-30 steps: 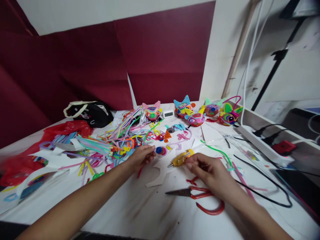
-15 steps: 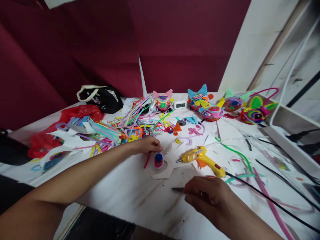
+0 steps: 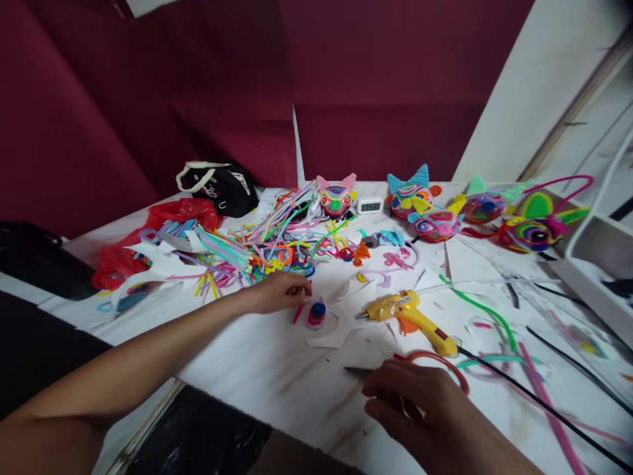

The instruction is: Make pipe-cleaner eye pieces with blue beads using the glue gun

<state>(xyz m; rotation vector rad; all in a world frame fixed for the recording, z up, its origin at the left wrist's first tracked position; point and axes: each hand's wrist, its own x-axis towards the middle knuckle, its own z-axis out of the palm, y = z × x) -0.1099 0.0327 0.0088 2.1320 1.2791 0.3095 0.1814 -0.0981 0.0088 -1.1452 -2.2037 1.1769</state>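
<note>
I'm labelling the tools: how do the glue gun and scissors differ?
The glue gun is mostly yellow; the scissors show a red handle and a dark blade. A black cord runs from the glue gun; none shows on the scissors. The glue gun lies uncovered, while the right hand hides part of the scissors. Both point toward the picture's left.

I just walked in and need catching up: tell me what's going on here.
The person's right hand is over the red-handled scissors; whether it grips them is hidden. The left hand is beside a small blue-topped piece on the table. The yellow glue gun lies untouched beyond the scissors.
</note>
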